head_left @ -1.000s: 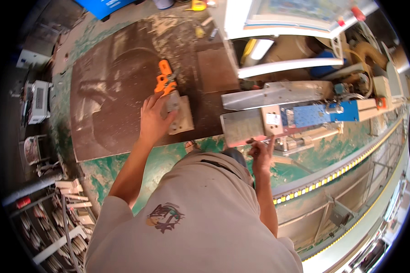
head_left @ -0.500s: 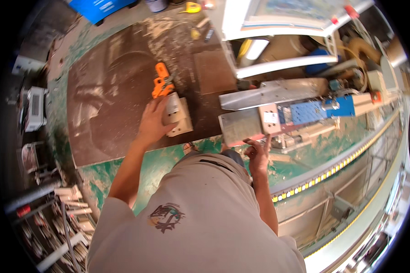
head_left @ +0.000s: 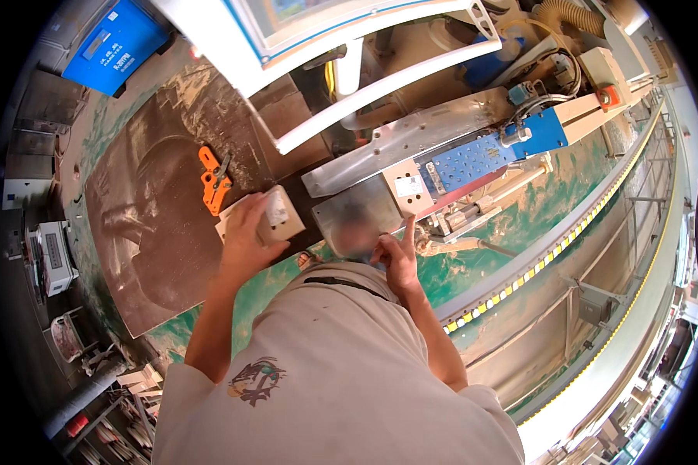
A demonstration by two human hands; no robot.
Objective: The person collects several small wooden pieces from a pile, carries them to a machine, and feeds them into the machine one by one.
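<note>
The two bare hands are held well apart near the middle of the frame. The left hand (head_left: 246, 240) is spread over a pale, flat-faced wooden block (head_left: 288, 220) drilled with dark round holes and bearing a whitish patch, left of centre, at the lower edge of a brown, dust-smeared board (head_left: 143, 221) marked with a curved scuff. Fingers and thumb are laid against the wood; whether it is firmly gripped cannot be told.

The right hand (head_left: 399, 262) is placed just right of centre, index finger extended to the lower edge of a pale wooden piece with a white label (head_left: 411, 186), the other fingers curled; whether anything is enclosed by them cannot be told. That piece is set between a smooth grey metal plate (head_left: 335, 217) and a blue, hole-dotted metal plate (head_left: 469, 167). A long, shiny, angular metal guard (head_left: 411, 138) is stretched above them.

Beside the left hand, toward the upper left, an orange tool with dark metal parts (head_left: 215, 186) is laid on the board. Green, sawdust-strewn flooring (head_left: 512, 246) is seen at centre right.
</note>
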